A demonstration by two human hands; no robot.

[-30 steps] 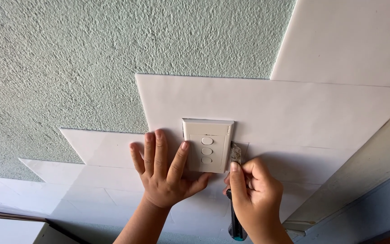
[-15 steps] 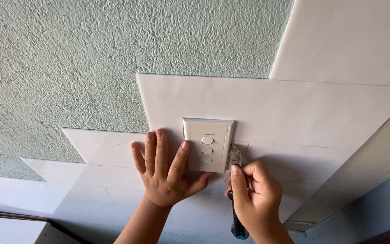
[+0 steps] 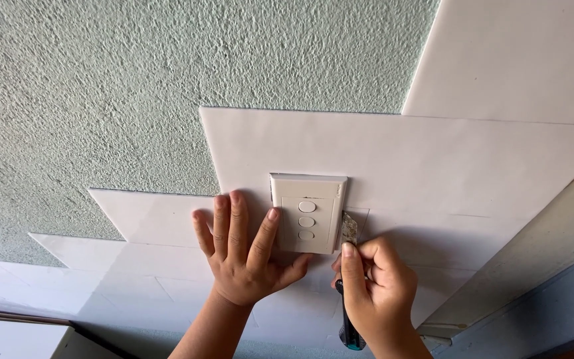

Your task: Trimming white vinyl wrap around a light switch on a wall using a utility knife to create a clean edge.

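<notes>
left hand (image 3: 244,262) pressed flat on white panel (image 3: 433,166), beside switch plate (image 3: 307,213) | utility knife (image 3: 349,266) gripped in right hand (image 3: 373,292), blade set at plate's right edge | textured green wall (image 3: 134,86) seen above

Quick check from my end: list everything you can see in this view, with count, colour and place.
switch plate: one, white with three oval buttons, centre of wall.
white panels: several overlapping sheets, stepped across lower and right wall.
textured wall: one, pale green, upper left.
door frame: one, off-white, lower right, partly seen.
utility knife: one, metal blade, dark handle, against the plate's right edge.
left hand: flat on the panel, fingers spread, touching the plate's left and lower edges.
right hand: shut on the knife handle.
</notes>
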